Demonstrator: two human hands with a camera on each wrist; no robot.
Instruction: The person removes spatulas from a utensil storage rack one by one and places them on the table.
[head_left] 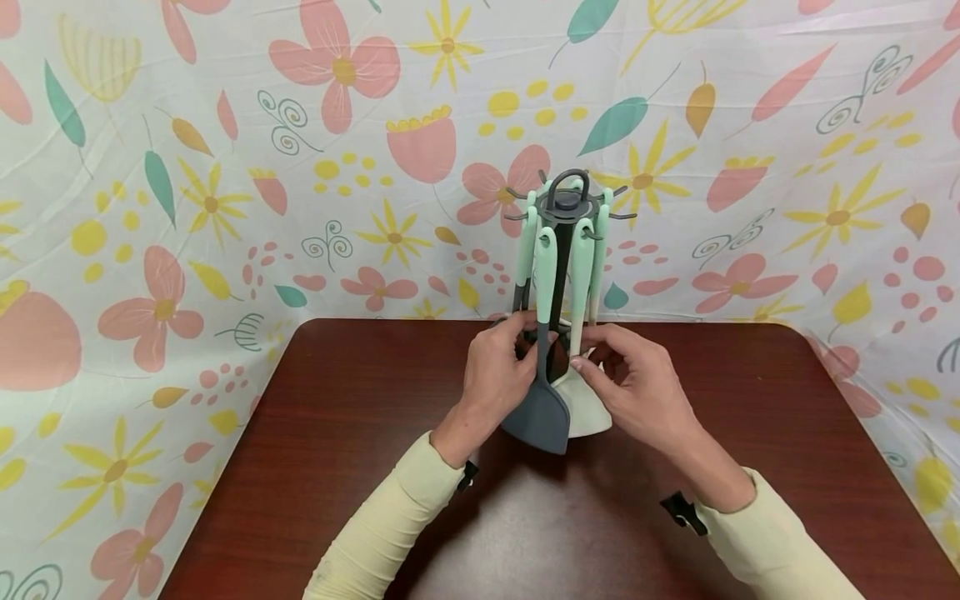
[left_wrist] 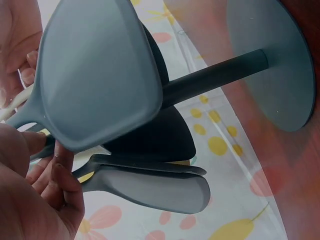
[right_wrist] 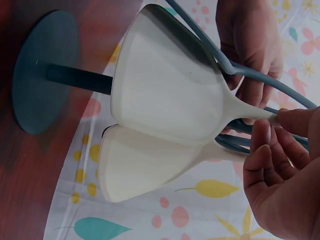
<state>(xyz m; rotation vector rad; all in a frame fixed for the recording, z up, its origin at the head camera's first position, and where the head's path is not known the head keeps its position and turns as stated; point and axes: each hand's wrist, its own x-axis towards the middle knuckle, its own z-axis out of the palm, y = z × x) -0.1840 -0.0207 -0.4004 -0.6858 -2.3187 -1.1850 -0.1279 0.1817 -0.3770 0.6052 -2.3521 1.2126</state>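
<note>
A dark utensil carousel with a ring handle and radiating hooks stands upright, hung with several utensils with mint-green handles. My left hand pinches the neck of a grey spatula, whose broad blade hangs at the front. To its right, a cream spatula has its neck between the thumb and fingers of my right hand. Behind the grey blade, a dark blade and a long grey utensil appear in the left wrist view. A second cream utensil overlaps the first in the right wrist view.
The carousel's round base sits on a reddish-brown wooden table, near its back edge. A floral-print cloth hangs behind and beside the table. A black strap end sticks out near the right cuff.
</note>
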